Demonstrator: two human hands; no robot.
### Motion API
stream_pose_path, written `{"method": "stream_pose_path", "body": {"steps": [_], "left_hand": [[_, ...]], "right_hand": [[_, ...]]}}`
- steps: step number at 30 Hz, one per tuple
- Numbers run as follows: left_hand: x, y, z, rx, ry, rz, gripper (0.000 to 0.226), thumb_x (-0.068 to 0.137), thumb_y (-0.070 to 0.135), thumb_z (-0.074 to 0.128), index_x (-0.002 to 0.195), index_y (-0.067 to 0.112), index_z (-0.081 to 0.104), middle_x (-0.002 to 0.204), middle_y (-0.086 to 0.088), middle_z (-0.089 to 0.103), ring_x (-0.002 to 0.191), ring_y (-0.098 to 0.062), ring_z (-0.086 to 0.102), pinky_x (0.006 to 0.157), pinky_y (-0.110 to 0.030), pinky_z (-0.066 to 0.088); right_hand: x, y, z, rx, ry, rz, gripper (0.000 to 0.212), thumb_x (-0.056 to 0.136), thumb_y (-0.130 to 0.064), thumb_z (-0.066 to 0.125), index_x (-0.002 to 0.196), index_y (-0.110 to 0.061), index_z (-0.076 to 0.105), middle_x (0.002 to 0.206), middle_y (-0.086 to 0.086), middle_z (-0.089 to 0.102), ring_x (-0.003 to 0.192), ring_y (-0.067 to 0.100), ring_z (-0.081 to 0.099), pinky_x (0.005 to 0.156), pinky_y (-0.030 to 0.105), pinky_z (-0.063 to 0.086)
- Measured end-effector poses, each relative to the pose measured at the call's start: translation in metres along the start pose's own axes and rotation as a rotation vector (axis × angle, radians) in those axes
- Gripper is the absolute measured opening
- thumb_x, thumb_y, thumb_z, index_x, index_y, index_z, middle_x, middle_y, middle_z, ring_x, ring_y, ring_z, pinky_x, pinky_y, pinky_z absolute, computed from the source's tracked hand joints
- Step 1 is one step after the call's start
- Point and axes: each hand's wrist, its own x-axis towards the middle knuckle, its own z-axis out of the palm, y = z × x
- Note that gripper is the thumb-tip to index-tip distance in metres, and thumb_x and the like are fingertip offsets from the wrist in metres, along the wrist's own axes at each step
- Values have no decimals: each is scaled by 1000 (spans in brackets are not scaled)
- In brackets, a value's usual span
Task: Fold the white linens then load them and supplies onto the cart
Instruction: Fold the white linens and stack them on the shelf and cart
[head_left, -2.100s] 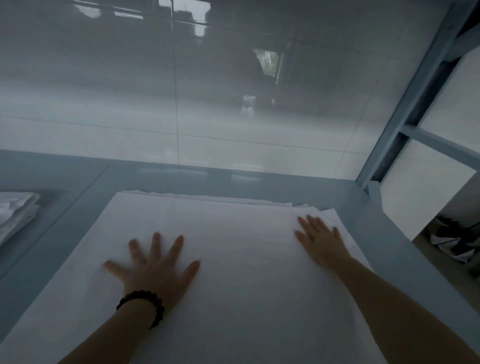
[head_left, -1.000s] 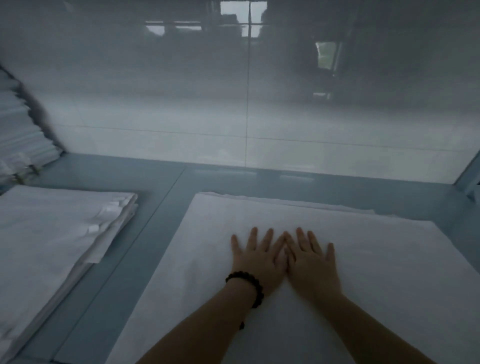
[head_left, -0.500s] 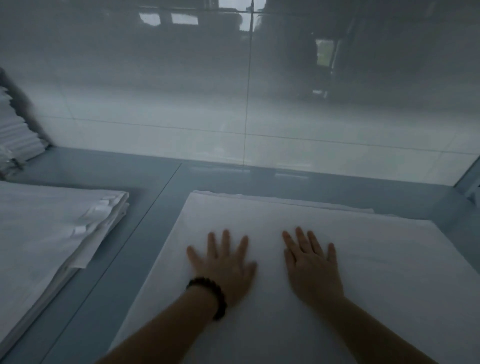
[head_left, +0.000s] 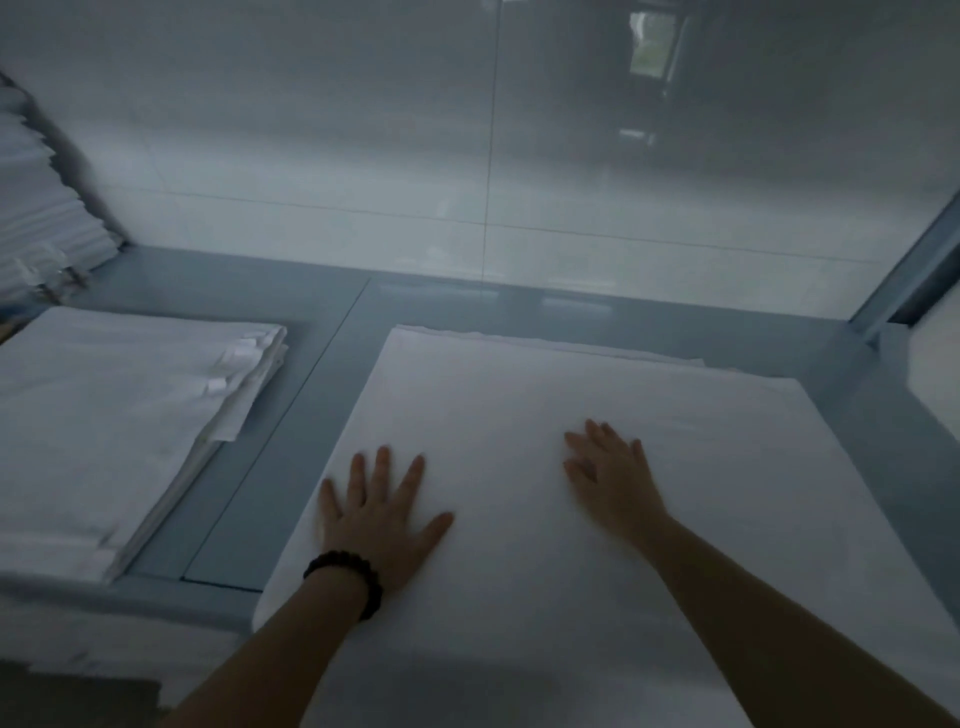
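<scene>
Grey-blue table top (head_left: 639, 318) meets a tiled wall (head_left: 363, 156), and on it lies the white linen (head_left: 498, 400), flat in several layers, with a stack of folded linens (head_left: 104, 405) just beside it at the left. Both hands lie flat on the cloth, palms pressed down and fingers spread, the left hand (head_left: 379, 514) near its left edge and the right hand (head_left: 610, 473) nearer the middle. To my judgement the linen is soft, light and limp, and it may slide on the smooth top, so it is better taken at two corners.
</scene>
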Motion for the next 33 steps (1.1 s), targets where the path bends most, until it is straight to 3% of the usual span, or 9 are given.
{"method": "stream_pose_path", "body": {"steps": [3,6,9,11,13,17,23,33], "left_hand": [[0,-1,1,9,-1,-13,86,69,85,-6,145,46,-20,159,3,-22,145,-27,-20,111,-62,-8],[-3,2,-10,14,-60,-70,79,77,84,3,144,49,-19,158,8,-23,146,-28,-18,108,-66,-4],[-15,16,-23,-7,-81,-171,69,91,71,13,150,42,-8,160,1,-15,146,-36,-12,111,-65,1],[-33,35,-22,22,-44,-133,62,97,59,17,152,38,-3,160,-5,-14,145,-39,-12,111,-67,1],[-54,52,-14,-8,-31,-49,66,93,66,18,150,42,-5,161,-1,-14,146,-36,-12,110,-67,-2],[-71,63,1,-56,-87,-50,76,80,81,6,146,48,-14,159,4,-19,145,-35,-16,108,-68,-3],[-57,60,11,-14,-6,-67,80,70,86,-5,142,52,-20,159,6,-20,144,-34,-19,100,-71,-11],[6,66,5,-4,51,-68,85,64,88,-11,142,53,-18,159,7,-18,145,-33,-18,100,-73,-9]], "right_hand": [[-66,23,4,-176,-43,42,54,99,-54,21,150,-43,4,161,-9,-3,148,13,-7,117,45,-5],[-117,59,-6,-253,-50,201,58,96,-60,11,147,-45,-13,160,-10,-11,148,16,-10,118,49,-2],[-142,81,-19,-261,-81,339,60,95,-63,9,147,-45,-14,161,-9,-12,148,18,-10,117,54,1],[-146,79,-23,-234,-124,418,60,94,-65,9,147,-45,-14,161,-7,-13,148,22,-10,114,62,2],[-148,68,-24,-212,-135,475,63,93,-67,10,147,-46,-13,161,-4,-12,148,27,-9,110,68,4],[-156,52,-11,-181,-150,463,67,87,-75,9,144,-50,-16,160,-6,-16,147,29,-14,106,72,0],[-144,57,-5,-197,-105,446,68,84,-77,4,143,-51,-18,160,-6,-18,146,29,-17,105,73,-3],[-80,72,-4,-212,-52,433,69,84,-78,6,143,-52,-16,160,-7,-16,147,28,-15,104,74,-3]]}}
